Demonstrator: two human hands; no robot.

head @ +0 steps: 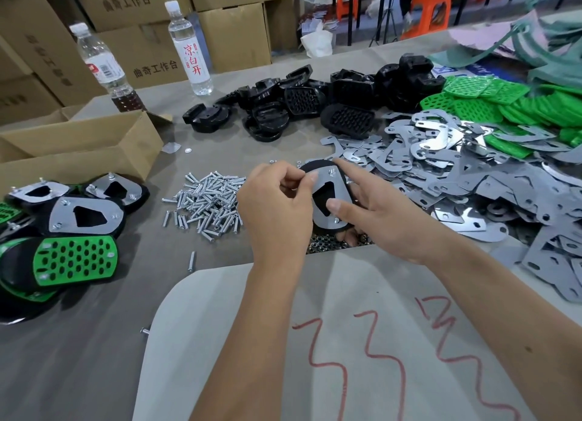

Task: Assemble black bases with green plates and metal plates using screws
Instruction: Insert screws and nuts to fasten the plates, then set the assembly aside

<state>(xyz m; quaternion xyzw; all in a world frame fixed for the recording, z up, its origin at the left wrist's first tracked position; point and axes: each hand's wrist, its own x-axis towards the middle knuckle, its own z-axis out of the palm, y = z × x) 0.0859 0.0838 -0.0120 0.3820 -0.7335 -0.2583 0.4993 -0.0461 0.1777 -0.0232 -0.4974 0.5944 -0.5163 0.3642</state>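
Now | left hand (277, 206) pinches shiny metal plate (326, 193) | right hand (371, 212) grips black base (310, 167)

Grey table (94, 373); screws (206, 204), black bases (302, 100), metal plates (472, 174), green plates (491, 102), bottles (189, 47), box (78, 146)

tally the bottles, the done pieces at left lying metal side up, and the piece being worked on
bottles: 2
done pieces, metal side up: 3
piece being worked on: 1
total: 6
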